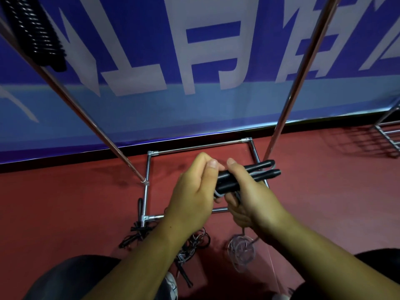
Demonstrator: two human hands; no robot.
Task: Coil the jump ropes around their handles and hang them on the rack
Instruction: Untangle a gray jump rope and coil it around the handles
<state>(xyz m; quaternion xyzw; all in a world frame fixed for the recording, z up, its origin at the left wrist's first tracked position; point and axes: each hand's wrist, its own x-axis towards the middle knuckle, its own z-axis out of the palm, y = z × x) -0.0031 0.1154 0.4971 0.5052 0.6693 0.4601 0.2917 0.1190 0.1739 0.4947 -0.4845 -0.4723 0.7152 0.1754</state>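
Observation:
Two black jump-rope handles (263, 169) lie side by side, pointing right, above the rack's base. My right hand (249, 191) grips them around the middle. My left hand (194, 187) holds their left end, thumb on top, where pale cord (217, 194) is wound around them. The rest of that grey cord (240, 250) hangs down below my right hand in loose loops to the floor. The chrome rack (149, 169) stands in front, its two poles slanting up. A coiled black rope (36, 33) hangs at the top left on the rack.
More black jump ropes (138, 232) lie tangled on the red floor by the rack's near-left corner and between my knees (188, 252). A blue banner with white characters (194, 72) covers the wall behind. Another metal rack (387, 135) sits at the right edge.

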